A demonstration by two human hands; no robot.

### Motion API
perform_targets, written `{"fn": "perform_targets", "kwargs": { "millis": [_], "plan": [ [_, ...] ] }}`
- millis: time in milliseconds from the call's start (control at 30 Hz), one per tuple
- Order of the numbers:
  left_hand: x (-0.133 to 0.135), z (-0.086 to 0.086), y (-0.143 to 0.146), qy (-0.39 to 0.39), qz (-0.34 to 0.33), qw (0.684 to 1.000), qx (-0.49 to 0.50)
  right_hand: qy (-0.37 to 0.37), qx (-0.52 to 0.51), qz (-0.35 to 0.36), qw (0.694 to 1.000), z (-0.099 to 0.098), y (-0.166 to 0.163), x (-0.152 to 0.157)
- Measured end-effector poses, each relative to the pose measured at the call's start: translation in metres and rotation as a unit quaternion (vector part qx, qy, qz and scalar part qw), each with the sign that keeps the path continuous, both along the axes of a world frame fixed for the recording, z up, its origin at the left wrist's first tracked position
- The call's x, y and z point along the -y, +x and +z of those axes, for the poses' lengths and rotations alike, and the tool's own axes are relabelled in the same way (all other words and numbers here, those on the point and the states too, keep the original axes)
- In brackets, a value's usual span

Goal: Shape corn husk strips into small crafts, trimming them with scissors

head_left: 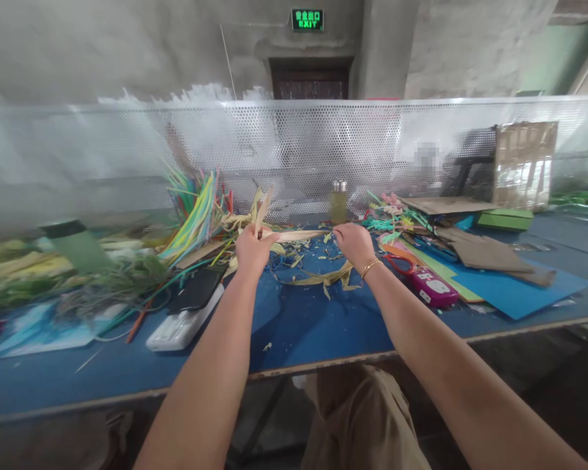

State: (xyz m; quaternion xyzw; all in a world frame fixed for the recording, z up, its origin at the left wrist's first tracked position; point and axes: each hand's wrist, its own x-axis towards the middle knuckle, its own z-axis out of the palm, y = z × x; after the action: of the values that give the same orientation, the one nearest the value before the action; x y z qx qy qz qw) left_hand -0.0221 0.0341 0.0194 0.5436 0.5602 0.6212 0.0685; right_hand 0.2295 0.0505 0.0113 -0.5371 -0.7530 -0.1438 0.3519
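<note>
A pale strip of dried husk is stretched level between my two hands above the blue table. My left hand pinches its left end, and more husk sticks up from those fingers. At the other end, the closed fingers of my right hand grip the strip. Below, a longer yellowish husk piece lies on the table among small scraps. Beyond my left hand is a loose heap of husks.
At left are colourful pipe cleaners, a green cup, a black phone and a white power strip. A bottle stands by the perforated screen. At right lie a purple device, blue sheets and cardboard.
</note>
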Motion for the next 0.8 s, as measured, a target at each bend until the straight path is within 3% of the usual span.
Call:
{"fn": "perform_targets", "kwargs": {
  "millis": [200, 367, 533, 800],
  "plan": [
    [-0.001, -0.001, 0.001, 0.001, -0.003, 1.000, 0.001, -0.027, 0.000, -0.039, 0.999, 0.001, -0.004, 0.004],
    [0.001, -0.001, 0.010, -0.006, -0.035, 0.999, 0.026, -0.013, -0.108, -0.087, 0.990, -0.003, -0.002, -0.002],
    [0.009, 0.007, 0.037, -0.004, -0.042, 0.999, 0.035, 0.012, -0.217, -0.130, 0.967, -0.003, 0.004, -0.009],
    [0.017, 0.014, 0.064, 0.015, -0.039, 0.999, -0.007, -0.013, -0.291, -0.167, 0.942, 0.000, 0.013, -0.014]
  ]
}}
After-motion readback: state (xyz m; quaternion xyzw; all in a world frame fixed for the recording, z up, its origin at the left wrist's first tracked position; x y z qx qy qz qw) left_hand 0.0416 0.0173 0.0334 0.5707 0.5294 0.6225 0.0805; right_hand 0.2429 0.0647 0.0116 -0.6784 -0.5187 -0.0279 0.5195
